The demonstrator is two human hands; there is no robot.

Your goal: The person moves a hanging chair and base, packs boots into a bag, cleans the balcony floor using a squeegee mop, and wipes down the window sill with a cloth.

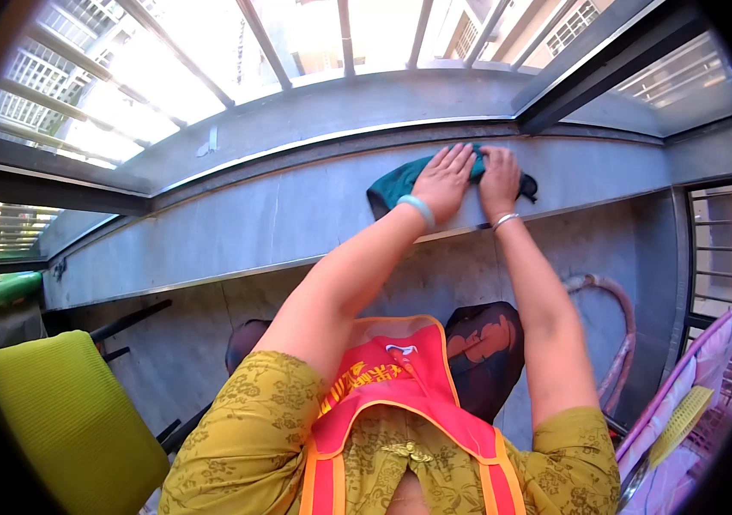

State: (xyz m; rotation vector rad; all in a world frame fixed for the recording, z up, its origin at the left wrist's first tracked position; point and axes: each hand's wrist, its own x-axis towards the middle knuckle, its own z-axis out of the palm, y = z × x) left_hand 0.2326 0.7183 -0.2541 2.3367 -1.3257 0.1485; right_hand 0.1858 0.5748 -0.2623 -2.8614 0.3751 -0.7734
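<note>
A teal fabric piece with a dark edge lies on the grey ledge below the window. My left hand, with a pale bracelet at the wrist, rests flat on top of it, fingers stretched out. Close beside it, my right hand has its fingers bent over the fabric's right part and grips it. A black loop or cord sticks out to the right of that hand. What lies under my palms is hidden, and I cannot tell exactly what kind of item the fabric is.
The grey ledge runs along the window frame, with metal bars beyond. At left stands a yellow-green padded chair. A hose curves over the floor at right, near a pink basket holding cloth and a yellow-green brush-like item.
</note>
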